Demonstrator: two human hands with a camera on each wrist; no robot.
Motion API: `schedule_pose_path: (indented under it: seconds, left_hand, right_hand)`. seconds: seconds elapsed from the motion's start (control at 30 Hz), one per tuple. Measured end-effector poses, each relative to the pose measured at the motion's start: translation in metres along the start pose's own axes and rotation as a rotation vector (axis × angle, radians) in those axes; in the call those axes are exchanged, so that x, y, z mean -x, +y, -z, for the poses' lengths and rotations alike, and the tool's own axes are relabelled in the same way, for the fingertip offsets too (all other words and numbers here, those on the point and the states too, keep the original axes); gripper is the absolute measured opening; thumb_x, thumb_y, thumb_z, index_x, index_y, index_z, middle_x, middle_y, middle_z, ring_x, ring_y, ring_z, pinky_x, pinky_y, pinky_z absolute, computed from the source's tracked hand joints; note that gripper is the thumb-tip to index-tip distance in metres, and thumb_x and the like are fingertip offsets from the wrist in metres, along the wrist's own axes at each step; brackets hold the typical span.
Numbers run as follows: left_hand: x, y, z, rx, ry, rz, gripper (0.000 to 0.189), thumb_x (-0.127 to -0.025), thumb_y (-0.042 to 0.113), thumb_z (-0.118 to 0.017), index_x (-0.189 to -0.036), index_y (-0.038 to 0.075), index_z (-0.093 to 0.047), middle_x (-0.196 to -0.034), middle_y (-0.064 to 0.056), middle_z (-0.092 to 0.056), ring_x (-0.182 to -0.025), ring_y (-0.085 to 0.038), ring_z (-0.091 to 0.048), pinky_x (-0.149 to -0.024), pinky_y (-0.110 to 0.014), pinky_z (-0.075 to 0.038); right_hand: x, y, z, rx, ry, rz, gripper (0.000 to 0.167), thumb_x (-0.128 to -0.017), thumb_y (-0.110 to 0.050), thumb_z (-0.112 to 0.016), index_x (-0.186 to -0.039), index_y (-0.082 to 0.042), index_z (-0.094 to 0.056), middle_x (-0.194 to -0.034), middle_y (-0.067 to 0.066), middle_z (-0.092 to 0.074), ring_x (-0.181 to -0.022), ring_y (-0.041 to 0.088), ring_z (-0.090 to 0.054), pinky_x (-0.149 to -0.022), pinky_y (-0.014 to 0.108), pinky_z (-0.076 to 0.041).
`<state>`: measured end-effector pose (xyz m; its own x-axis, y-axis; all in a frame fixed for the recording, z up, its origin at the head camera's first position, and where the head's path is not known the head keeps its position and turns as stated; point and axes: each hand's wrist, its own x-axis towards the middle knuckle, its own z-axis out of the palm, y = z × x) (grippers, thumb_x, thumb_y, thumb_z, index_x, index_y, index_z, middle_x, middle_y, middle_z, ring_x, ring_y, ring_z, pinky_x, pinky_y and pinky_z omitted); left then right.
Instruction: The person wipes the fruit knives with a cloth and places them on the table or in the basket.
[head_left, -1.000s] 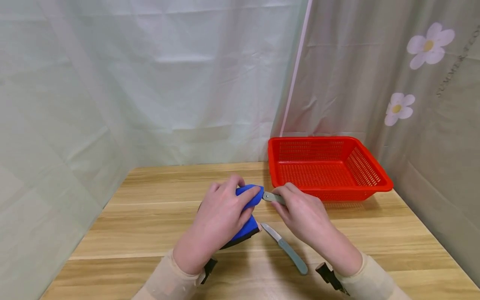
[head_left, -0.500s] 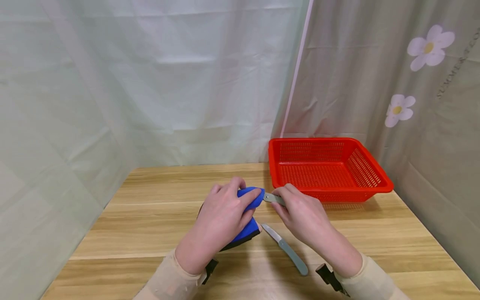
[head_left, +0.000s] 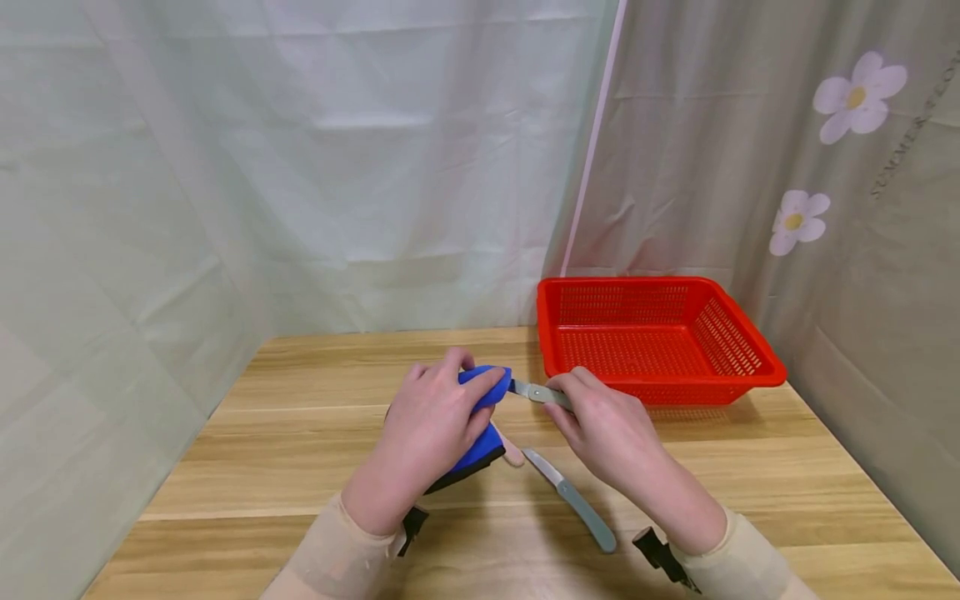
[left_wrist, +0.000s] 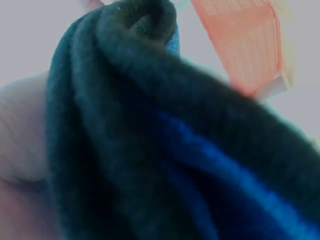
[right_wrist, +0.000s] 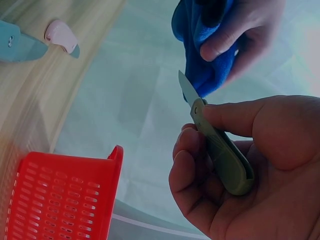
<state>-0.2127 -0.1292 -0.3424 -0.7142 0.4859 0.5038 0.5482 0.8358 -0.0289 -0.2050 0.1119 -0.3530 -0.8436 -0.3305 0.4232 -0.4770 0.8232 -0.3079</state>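
Note:
My left hand point(head_left: 430, 421) grips a folded blue cloth point(head_left: 482, 450) with a black edge, which fills most of the left wrist view. In my right hand point(head_left: 607, 421) is a folding knife point(right_wrist: 220, 150) with a grey-green handle, held between thumb and curled fingers. Its blade point(right_wrist: 187, 88) is out and points at the cloth, the tip beside or against it. A second open folding knife point(head_left: 581, 508), blue-grey, lies on the table below the hands. Close to its tip lies a pink-handled piece point(head_left: 512, 450), partly hidden by the cloth.
A red perforated plastic basket point(head_left: 660, 387) stands at the back right of the wooden table point(head_left: 300, 450), just beyond my right hand. Pale curtains point(head_left: 390, 167) hang behind and at both sides.
My left hand and the cloth have shifted left, away from the right hand. More of the knife blade and of the pink piece shows. The right hand has hardly moved.

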Motion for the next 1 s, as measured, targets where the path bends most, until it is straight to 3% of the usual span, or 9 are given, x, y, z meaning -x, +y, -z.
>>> schedule_pose_path:
  seconds: [0.2, 0.43, 0.8, 0.9, 1.0]
  left_hand:
    - [-0.001, -0.009, 0.001, -0.008, -0.044, 0.049, 0.042, -0.097, 0.029, -0.087, -0.138, 0.024, -0.08, -0.125, -0.016, -0.068, -0.106, -0.029, -0.073, -0.086, -0.051, -0.058]
    - [-0.001, -0.018, 0.001, -0.001, -0.015, 0.05, 0.04, -0.097, 0.024, -0.087, -0.136, 0.02, -0.081, -0.122, -0.016, -0.069, -0.104, -0.029, -0.072, -0.08, -0.052, -0.057]
    - [0.002, -0.027, 0.001, -0.011, -0.029, 0.108, 0.04, -0.099, 0.023, -0.085, -0.138, 0.019, -0.08, -0.124, -0.016, -0.067, -0.099, -0.032, -0.072, -0.079, -0.051, -0.053]
    - [0.002, -0.025, 0.004, -0.023, -0.006, 0.095, 0.041, -0.098, 0.025, -0.086, -0.139, 0.02, -0.079, -0.124, -0.017, -0.067, -0.101, -0.032, -0.072, -0.078, -0.051, -0.053]
    - [0.0, -0.018, 0.006, -0.016, 0.022, 0.041, 0.043, -0.098, 0.027, -0.087, -0.14, 0.021, -0.079, -0.125, -0.017, -0.067, -0.104, -0.032, -0.072, -0.079, -0.051, -0.055]
  right_hand:
    - [0.0, 0.0, 0.002, -0.02, -0.002, -0.018, 0.022, -0.099, -0.016, -0.086, -0.117, -0.009, -0.076, -0.093, -0.002, -0.062, -0.066, 0.008, -0.051, -0.056, 0.026, -0.047]
    - [0.001, 0.0, 0.002, -0.026, -0.008, -0.034, 0.021, -0.1, -0.017, -0.085, -0.118, -0.01, -0.076, -0.093, -0.003, -0.061, -0.064, 0.008, -0.05, -0.055, 0.027, -0.045]
    - [0.001, 0.002, 0.003, -0.018, 0.015, -0.031, 0.02, -0.099, -0.017, -0.085, -0.116, -0.011, -0.076, -0.089, -0.005, -0.058, -0.064, 0.008, -0.048, -0.054, 0.028, -0.044]
    - [0.001, 0.002, 0.003, -0.015, 0.013, -0.031, 0.019, -0.1, -0.017, -0.085, -0.116, -0.011, -0.076, -0.089, -0.005, -0.058, -0.064, 0.008, -0.048, -0.054, 0.028, -0.044]
    - [0.0, 0.002, 0.003, -0.015, 0.006, -0.036, 0.019, -0.1, -0.017, -0.084, -0.116, -0.011, -0.076, -0.089, -0.004, -0.057, -0.063, 0.008, -0.048, -0.053, 0.028, -0.044]
